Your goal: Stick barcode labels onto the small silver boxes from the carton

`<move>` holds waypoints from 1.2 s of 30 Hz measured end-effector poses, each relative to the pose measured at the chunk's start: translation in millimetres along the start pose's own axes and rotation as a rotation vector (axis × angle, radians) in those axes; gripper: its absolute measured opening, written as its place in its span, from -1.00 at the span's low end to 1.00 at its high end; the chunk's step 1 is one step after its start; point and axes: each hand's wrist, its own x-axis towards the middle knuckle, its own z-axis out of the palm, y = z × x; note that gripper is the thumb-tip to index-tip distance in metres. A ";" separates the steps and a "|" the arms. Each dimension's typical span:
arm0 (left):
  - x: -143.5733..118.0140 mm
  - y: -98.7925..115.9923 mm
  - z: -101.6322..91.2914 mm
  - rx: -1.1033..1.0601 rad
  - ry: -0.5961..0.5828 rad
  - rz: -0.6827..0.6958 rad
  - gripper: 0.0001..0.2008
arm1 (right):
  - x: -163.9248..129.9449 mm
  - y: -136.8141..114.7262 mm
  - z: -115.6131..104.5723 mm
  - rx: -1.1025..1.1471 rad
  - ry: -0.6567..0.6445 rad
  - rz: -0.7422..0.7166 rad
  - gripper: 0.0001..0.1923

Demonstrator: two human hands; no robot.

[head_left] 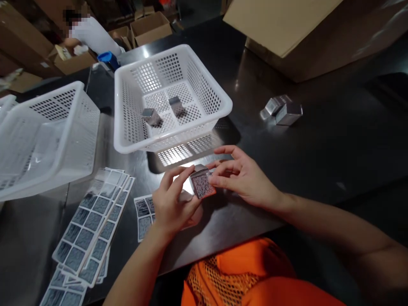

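Note:
Both my hands hold a small shiny box point(202, 183) with a speckled code sticker on its near face, just above the dark table. My left hand point(174, 203) grips it from the left, thumb and fingers on its edge. My right hand point(244, 176) pinches its right side, the upper fingers spread. A white perforated basket point(127, 110) stands right behind, with two small silver boxes point(151, 116) inside. Sheets of code stickers point(92, 225) lie to the left of my left hand, and one more sheet point(144, 214) lies under it.
A second white basket point(47, 136) stands at the far left. Two silver boxes point(283, 110) sit on the table at the right. A large cardboard box point(312, 34) fills the back right. Another person in white point(92, 34) works among cartons at the back left.

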 end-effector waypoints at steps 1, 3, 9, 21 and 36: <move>0.6 0.6 -0.2 0.002 -0.005 0.011 -0.52 | -0.2 -0.1 0.1 0.001 0.005 0.002 -0.57; 1.3 1.5 -0.7 0.008 -0.011 0.020 -0.52 | -0.4 0.4 -0.3 0.000 0.015 0.008 -0.56; 0.7 3.2 -1.5 0.024 -0.006 0.007 -0.52 | -0.3 2.7 -2.5 -0.063 0.013 -0.007 -0.64; 0.0 3.8 -1.1 0.026 -0.006 0.013 -0.51 | 0.3 0.4 -2.0 -0.117 0.023 -0.008 -0.64; -1.3 4.6 -1.2 0.036 -0.010 0.004 -0.51 | -0.5 -2.9 2.8 -0.032 0.055 -0.005 -0.59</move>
